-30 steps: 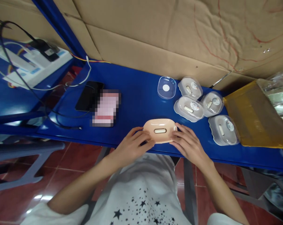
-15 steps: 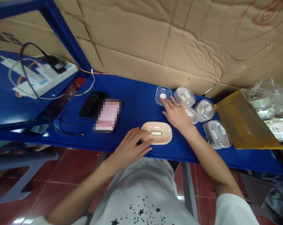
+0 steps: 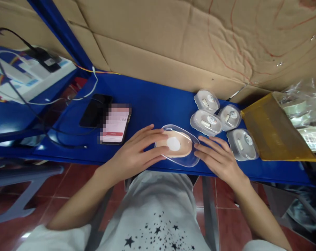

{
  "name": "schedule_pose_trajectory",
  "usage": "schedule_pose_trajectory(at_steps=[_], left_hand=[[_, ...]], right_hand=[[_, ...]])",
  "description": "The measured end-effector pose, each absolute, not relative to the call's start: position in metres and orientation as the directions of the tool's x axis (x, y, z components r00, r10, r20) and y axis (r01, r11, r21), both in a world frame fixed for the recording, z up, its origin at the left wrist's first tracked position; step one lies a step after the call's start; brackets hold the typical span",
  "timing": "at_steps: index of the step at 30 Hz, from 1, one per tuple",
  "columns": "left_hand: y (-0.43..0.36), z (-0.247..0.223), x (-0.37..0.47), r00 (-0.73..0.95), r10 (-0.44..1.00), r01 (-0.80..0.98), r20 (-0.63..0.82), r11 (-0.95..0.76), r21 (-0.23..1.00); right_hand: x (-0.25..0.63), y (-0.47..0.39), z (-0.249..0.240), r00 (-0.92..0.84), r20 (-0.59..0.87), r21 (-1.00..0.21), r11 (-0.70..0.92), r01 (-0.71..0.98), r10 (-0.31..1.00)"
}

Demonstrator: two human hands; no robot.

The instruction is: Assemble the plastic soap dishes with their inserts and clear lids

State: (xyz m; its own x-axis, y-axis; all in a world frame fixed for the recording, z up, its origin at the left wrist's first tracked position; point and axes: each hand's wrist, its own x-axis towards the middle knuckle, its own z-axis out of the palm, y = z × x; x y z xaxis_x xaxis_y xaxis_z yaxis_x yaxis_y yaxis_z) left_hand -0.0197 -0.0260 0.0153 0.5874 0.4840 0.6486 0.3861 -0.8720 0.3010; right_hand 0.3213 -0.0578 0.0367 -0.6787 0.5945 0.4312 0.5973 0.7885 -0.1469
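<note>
The peach dish (image 3: 185, 139) sits on the blue table (image 3: 147, 101), near its front edge, right before the person, with its long side running left to right. The clear lid (image 3: 182, 150) is over the dish, but it is a bit turned: its long way slants, the left end farther off and the right end nearer the person. The left hand (image 3: 141, 148) has its fingers on the lid's left end, and the right hand (image 3: 217, 155) has its fingertips on the right end, so the two hands hold the lid between them. I cannot tell if the lid is pushed down tight. Half a second ago the lid lay at the back of the table with the right hand reaching to it, while the left hand was at the dish. Now that back spot has no lid. The lid is shiny, see-through and rounded, with a round white sticker (image 3: 173, 143). The dish looks smooth and oval. To the right are four boxes (image 3: 205, 122) with clear tops and round stickers; some edges are wavy. The table is smooth and shiny, and the cardboard (image 3: 152, 55) behind is brown and wrinkly.
</note>
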Motion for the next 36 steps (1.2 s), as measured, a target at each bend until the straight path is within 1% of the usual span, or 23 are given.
schedule_pose_trajectory(at_steps=[1,3,5,6,8,10,11,13,15,16,18,20,21,22,24,25,26,27,31,36], left_hand=[[-0.026,0.016,-0.018,0.606,0.472,0.353,0.64,-0.881,0.316],[-0.026,0.014,-0.012,0.582,0.487,0.315,0.651,-0.874,0.371],[-0.027,0.013,-0.006,0.512,0.547,0.318,0.662,-0.837,0.445],[-0.027,0.012,-0.002,0.476,0.575,0.327,0.665,-0.818,0.473],[-0.028,0.014,0.003,0.437,0.604,0.345,0.667,-0.797,0.496],[-0.029,0.016,0.005,0.435,0.597,0.352,0.675,-0.802,0.482],[-0.029,0.017,0.004,0.443,0.59,0.356,0.675,-0.807,0.472],[-0.029,0.018,0.0,0.47,0.582,0.362,0.664,-0.813,0.456],[-0.028,0.019,-0.004,0.498,0.581,0.376,0.643,-0.813,0.444],[-0.027,0.019,-0.006,0.503,0.583,0.388,0.638,-0.812,0.435],[-0.026,0.017,-0.006,0.482,0.604,0.432,0.635,-0.794,0.428],[-0.026,0.012,-0.004,0.435,0.645,0.465,0.628,-0.759,0.456],[-0.026,0.009,-0.001,0.413,0.671,0.469,0.616,-0.737,0.487],[-0.026,0.006,0.001,0.397,0.697,0.466,0.597,-0.713,0.523],[-0.028,-0.002,0.005,0.384,0.734,0.449,0.56,-0.679,0.581],[-0.029,-0.006,0.006,0.388,0.743,0.444,0.546,-0.67,0.595],[-0.03,-0.01,0.006,0.395,0.746,0.44,0.537,-0.666,0.602],[-0.031,-0.013,0.006,0.403,0.744,0.433,0.533,-0.668,0.605],[-0.032,-0.021,0.0,0.449,0.705,0.384,0.549,-0.707,0.594],[-0.025,-0.027,-0.008,0.563,0.637,0.367,0.527,-0.764,0.531]], right_hand=[[0.324,-0.063,0.032,-0.645,0.444,-0.242,0.776,0.582,0.622],[0.326,-0.067,0.021,-0.543,0.429,-0.49,0.69,0.532,0.722],[0.322,-0.067,0.01,-0.414,0.356,-0.727,0.527,0.44,0.838],[0.318,-0.067,0.005,-0.355,0.31,-0.819,0.437,0.371,0.882],[0.308,-0.064,0.002,-0.293,0.214,-0.944,0.274,0.183,0.932],[0.298,-0.06,0.004,-0.294,0.117,-0.993,0.121,-0.006,0.949],[0.295,-0.058,0.006,-0.3,0.066,-0.996,0.047,-0.07,0.952],[0.29,-0.055,0.01,-0.295,-0.016,-0.989,-0.058,-0.134,0.955],[0.289,-0.054,0.011,-0.28,-0.062,-0.987,-0.1,-0.127,0.958],[0.289,-0.054,0.01,-0.273,-0.054,-0.991,-0.085,-0.102,0.96],[0.29,-0.054,0.006,-0.248,0.043,-0.999,0.04,-0.017,0.968],[0.293,-0.054,0.001,-0.222,0.226,-0.957,0.259,0.133,0.948],[0.295,-0.054,0.0,-0.236,0.319,-0.897,0.373,0.238,0.918],[0.298,-0.053,-0.001,-0.276,0.389,-0.811,0.469,0.349,0.879],[0.304,-0.05,-0.002,-0.39,0.451,-0.619,0.596,0.512,0.803],[0.306,-0.048,-0.001,-0.442,0.458,-0.546,0.636,0.545,0.771],[0.308,-0.046,-0.001,-0.481,0.463,-0.501,0.667,0.551,0.745],[0.31,-0.044,-0.001,-0.507,0.468,-0.482,0.69,0.54,0.724],[0.309,-0.038,-0.005,-0.552,0.466,-0.484,0.721,0.495,0.691],[0.307,-0.039,-0.012,-0.564,0.426,-0.499,0.704,0.506,0.708]])
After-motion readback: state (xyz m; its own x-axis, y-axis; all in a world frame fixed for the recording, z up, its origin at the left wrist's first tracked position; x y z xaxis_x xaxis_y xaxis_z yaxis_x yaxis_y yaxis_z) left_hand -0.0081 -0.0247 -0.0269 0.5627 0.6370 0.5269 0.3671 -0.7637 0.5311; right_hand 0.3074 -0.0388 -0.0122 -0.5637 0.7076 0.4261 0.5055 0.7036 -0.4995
